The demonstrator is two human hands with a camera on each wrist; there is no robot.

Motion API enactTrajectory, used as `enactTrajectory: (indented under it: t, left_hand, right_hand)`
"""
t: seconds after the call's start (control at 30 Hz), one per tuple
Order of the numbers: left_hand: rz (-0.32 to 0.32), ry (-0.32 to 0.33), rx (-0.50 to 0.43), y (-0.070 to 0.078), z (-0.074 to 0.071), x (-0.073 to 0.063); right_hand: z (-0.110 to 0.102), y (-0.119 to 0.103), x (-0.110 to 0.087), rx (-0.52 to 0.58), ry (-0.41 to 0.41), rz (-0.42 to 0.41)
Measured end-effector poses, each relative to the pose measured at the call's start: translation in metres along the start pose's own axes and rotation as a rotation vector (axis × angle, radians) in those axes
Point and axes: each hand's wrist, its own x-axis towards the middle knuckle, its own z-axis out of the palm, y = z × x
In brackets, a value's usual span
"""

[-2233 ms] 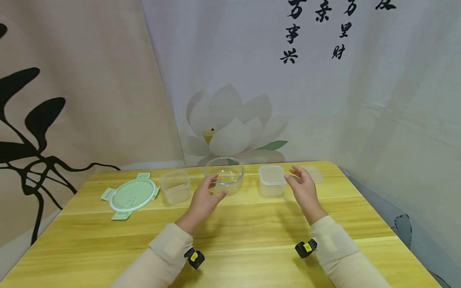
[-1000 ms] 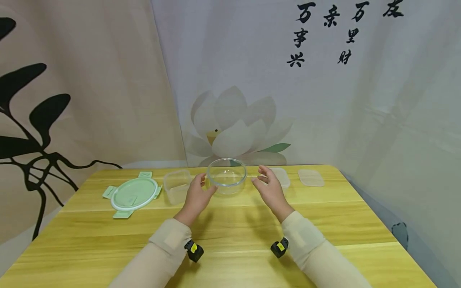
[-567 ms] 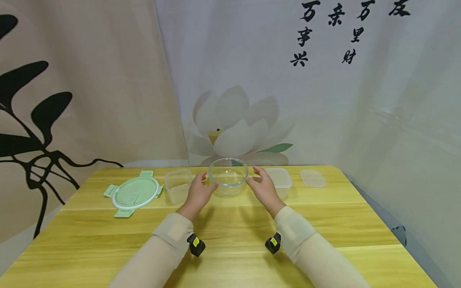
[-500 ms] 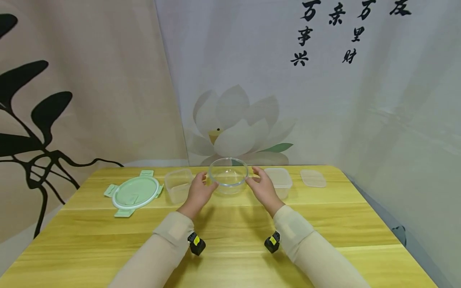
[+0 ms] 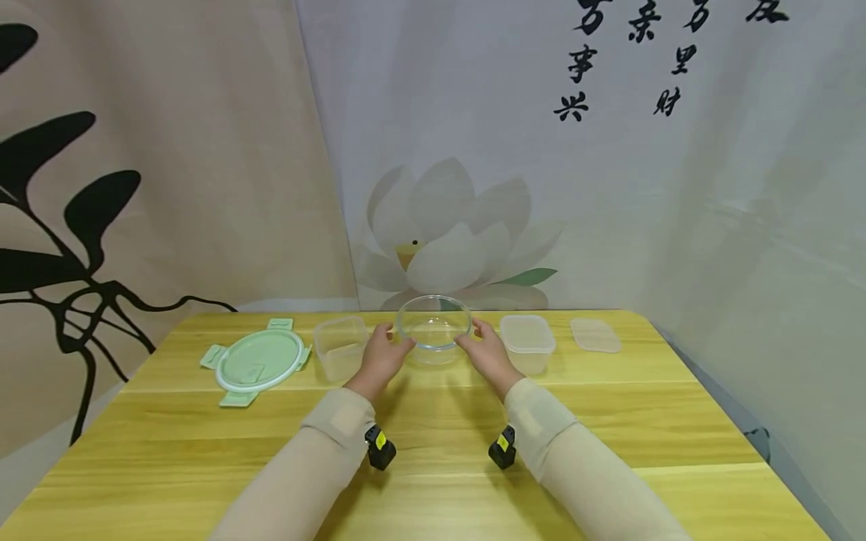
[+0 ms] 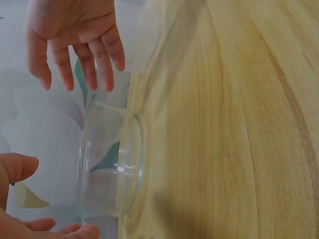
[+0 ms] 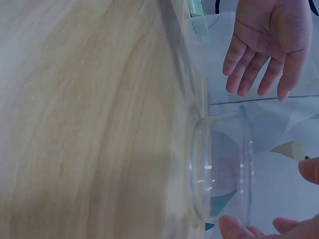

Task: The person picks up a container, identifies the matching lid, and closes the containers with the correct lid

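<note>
A clear round glass bowl [image 5: 434,347] stands upright near the back edge of the table. On its left side is my left hand [image 5: 380,358], thumb toward the rim and fingers spread. My right hand [image 5: 491,356] faces it from the other side. Both wrist views show the opposite hand's fingers fairly straight, with a gap between them and the glass bowl [image 6: 112,159]. Close to the bowl [image 7: 224,169] are the fingertips [image 7: 232,226] of the right hand; whether they touch it I cannot tell.
A clear square container [image 5: 338,353] stands left of the bowl, beyond it a round green lid [image 5: 262,359] with flaps. To the right are a frosted square box [image 5: 528,342] and a flat translucent square lid [image 5: 595,335]. A printed curtain [image 5: 460,113] hangs behind the table [image 5: 433,481].
My right hand has moved left, from beside the frosted box to the bowl's right side. The left hand has shifted slightly and stays at the bowl's left. The bowl still stands on the table.
</note>
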Motion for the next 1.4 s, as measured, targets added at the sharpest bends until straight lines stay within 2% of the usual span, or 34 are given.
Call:
enactTrajectory:
  t: [0.43,0.6,0.9,1.13,1.4]
  left_hand:
    - [-0.052,0.002,-0.043,-0.005,0.005,0.014]
    - [-0.063,0.003,-0.043,-0.007,0.008,0.018]
    - [-0.072,0.013,-0.03,-0.01,0.011,0.022]
    - [-0.094,-0.003,-0.047,-0.012,0.013,0.028]
    - [-0.089,-0.012,-0.071,-0.016,0.015,0.035]
  right_hand:
    - [0.009,0.005,0.017,0.149,-0.028,0.09]
    - [0.01,0.008,0.021,0.198,-0.008,0.127]
    - [0.009,0.01,0.023,0.195,-0.026,0.154]
    - [0.01,0.012,0.029,0.23,-0.025,0.185]
    - [0.012,0.017,0.036,0.222,0.002,0.166]
